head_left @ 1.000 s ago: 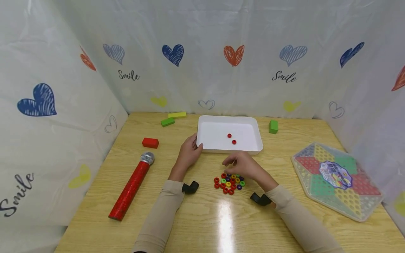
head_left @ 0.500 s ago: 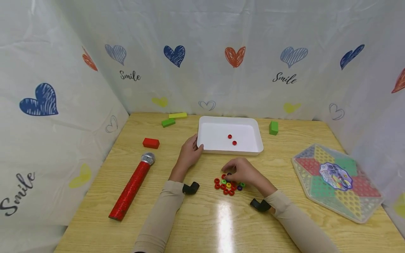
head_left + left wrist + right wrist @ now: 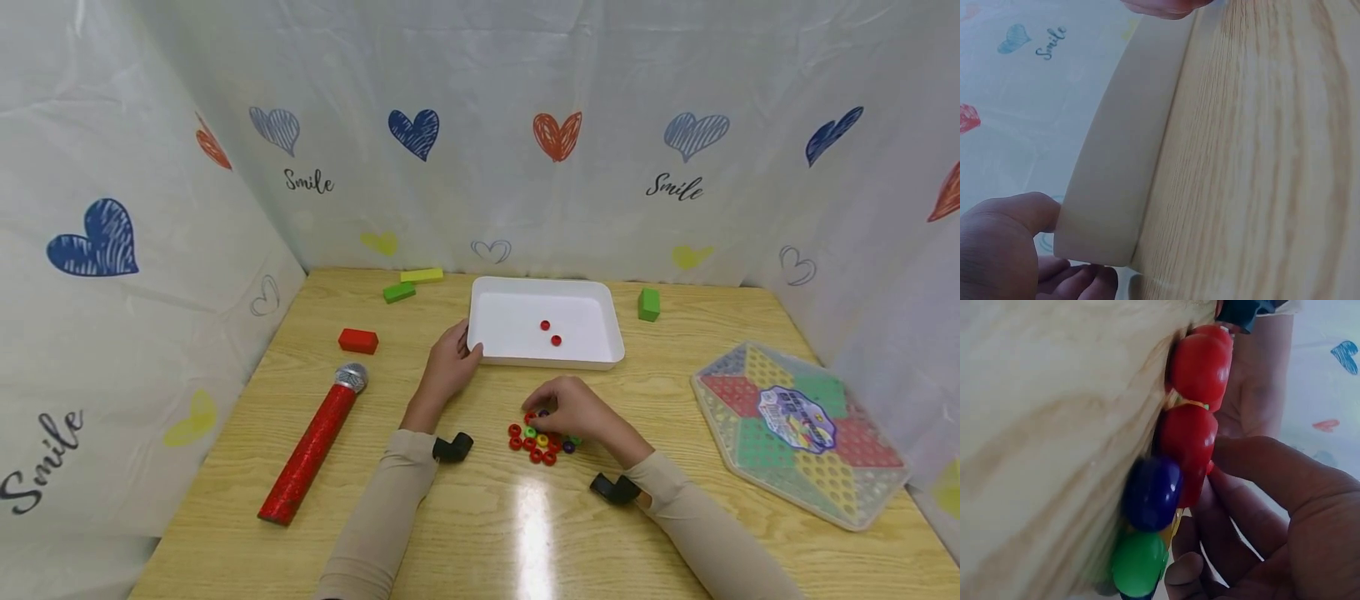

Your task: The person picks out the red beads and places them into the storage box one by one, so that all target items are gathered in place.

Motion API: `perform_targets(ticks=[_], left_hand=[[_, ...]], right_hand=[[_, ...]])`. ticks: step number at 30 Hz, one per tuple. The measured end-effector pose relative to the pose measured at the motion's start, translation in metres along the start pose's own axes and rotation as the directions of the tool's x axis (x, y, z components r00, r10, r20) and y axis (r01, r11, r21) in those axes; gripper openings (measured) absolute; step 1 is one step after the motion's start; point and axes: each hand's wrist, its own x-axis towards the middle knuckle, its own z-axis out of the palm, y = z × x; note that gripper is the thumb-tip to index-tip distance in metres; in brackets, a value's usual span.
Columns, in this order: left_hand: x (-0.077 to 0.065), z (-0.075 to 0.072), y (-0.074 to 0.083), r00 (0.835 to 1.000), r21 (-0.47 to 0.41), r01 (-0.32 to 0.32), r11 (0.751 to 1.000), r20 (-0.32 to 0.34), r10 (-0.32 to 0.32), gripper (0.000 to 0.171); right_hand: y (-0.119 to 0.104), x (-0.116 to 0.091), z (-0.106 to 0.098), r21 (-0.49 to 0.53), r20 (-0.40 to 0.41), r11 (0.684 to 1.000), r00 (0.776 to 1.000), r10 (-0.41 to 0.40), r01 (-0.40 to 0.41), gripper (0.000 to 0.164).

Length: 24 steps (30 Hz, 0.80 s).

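A white tray (image 3: 551, 364) stands toward the back of the table with two red beads (image 3: 557, 340) inside. My left hand (image 3: 450, 364) grips its near left corner; in the left wrist view the thumb lies against the tray wall (image 3: 1119, 144) and the fingers curl behind the end. In front of the tray lies a loose pile of red, yellow, green and purple ring beads (image 3: 536, 456). Over the pile's far right side, my right hand (image 3: 573, 408) pinches a red bead between thumb and index finger, mostly hidden behind other beads in the right wrist view.
A red glittery microphone (image 3: 311, 450) lies at the left. Red (image 3: 358, 341), green (image 3: 399, 292) and yellow (image 3: 422, 275) blocks sit behind it. Another green block (image 3: 649, 305) stands right of the tray. A hexagonal Chinese checkers board (image 3: 798, 433) lies at the right.
The right hand has lowered into the bead pile and its thumb and index finger have closed there. The left hand keeps its hold on the tray corner.
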Motion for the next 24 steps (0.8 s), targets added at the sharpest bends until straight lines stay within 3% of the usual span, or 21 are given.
perform_targets(ticks=[8,24], left_hand=[[0.002,-0.001,-0.002,1.0,-0.012,-0.017,1.0,0.001,0.017,0.064],[-0.002,0.0,-0.002,1.0,0.003,-0.007,1.0,-0.006,0.007,0.064]], right_hand=[[-0.01,0.002,-0.011,-0.015,-0.018,1.0,1.0,0.02,-0.02,0.018],[-0.021,0.014,-0.028,-0.038,-0.063,0.999,0.997,-0.039,0.036,0.02]])
